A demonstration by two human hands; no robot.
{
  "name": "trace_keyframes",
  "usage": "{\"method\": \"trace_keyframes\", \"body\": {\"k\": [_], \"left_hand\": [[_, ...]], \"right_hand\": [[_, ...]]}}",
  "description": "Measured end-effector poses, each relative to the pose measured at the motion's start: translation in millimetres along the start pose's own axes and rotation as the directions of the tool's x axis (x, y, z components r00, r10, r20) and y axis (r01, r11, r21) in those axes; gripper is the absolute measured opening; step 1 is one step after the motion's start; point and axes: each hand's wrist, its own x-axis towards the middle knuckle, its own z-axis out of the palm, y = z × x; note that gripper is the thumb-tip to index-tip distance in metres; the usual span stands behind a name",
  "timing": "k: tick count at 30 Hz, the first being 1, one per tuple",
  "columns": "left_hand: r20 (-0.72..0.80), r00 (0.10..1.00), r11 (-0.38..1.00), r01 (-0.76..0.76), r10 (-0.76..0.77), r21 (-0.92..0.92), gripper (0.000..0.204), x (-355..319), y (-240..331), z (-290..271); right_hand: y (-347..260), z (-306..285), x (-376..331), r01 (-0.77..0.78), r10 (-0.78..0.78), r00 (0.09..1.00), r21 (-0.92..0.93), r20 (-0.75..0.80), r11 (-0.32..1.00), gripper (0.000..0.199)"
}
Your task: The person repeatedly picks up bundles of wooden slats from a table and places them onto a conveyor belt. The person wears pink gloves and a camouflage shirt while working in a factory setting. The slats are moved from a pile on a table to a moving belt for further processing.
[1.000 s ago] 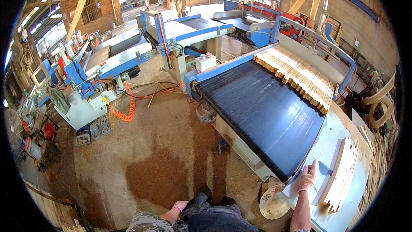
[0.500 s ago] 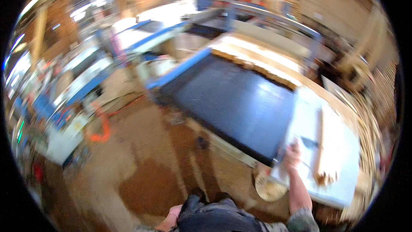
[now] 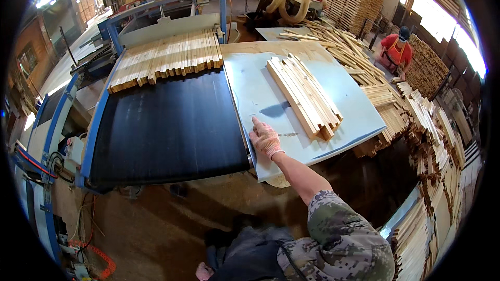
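My right hand (image 3: 264, 138), in a pale pinkish work glove, rests near the left edge of a light blue sheet-topped table (image 3: 359, 119). Its index finger stretches forward, and nothing shows in its grasp. To the right of that hand, a bundle of pale wooden strips (image 3: 304, 93) lies on the same table. On the left is a black conveyor belt (image 3: 172, 130), with a row of wooden strips (image 3: 169, 57) side by side across its far end. Only a bit of my left hand (image 3: 204, 271) shows at the lower edge, low by my body; its fingers are not clear.
A blue machine frame (image 3: 224, 8) spans the belt's far end. Loose strips (image 3: 349, 54) are heaped beyond the table, with stacked wood (image 3: 432, 140) along the right. A person in red (image 3: 397, 49) is at the far right. An orange coiled hose (image 3: 104, 263) lies lower left.
My view has swung to the right, bringing the wood stacks and the person in red into sight. My right hand stays by the table's left edge, near the belt.
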Motion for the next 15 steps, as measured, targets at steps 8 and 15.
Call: {"method": "trace_keyframes", "body": {"k": [8,15], "left_hand": [[0.291,0.819,0.855,-0.396,0.494,-0.335,0.045,-117.1,197.8,90.5],[0.600,0.448,0.734,-0.546,0.663,-0.404,0.044,-252.1,293.4,238.8]], "right_hand": [[-0.2,1.5,8.6,-0.002,0.004,0.998,-0.036,0.056,0.999,0.066],[51.1,-73.8,65.4,0.167,-0.154,0.985,0.186,-0.082,0.968,0.072]]}}
